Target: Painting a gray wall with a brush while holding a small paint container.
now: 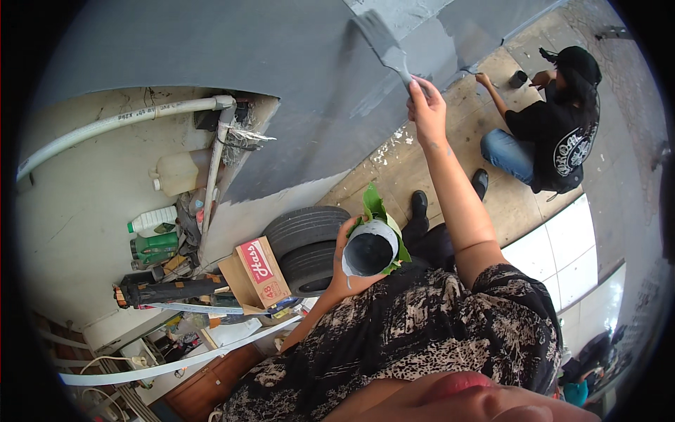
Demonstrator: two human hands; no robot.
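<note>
In my right hand is the handle of a paintbrush, my arm stretched out. The brush's wide bristles are against or very near the wall, which is coated in grey paint; from here I cannot tell if they touch. My left hand grips a paint cup close to my body. Its rim is smeared with pale grey, and the inside looks dark. Green leaves stick out around the cup, between it and my palm.
A co-worker in black squats at the right, one hand at the wall's base, near a dark cup. Tyres and a cardboard box stand lower left. A white pipe and several bottles fill the recess.
</note>
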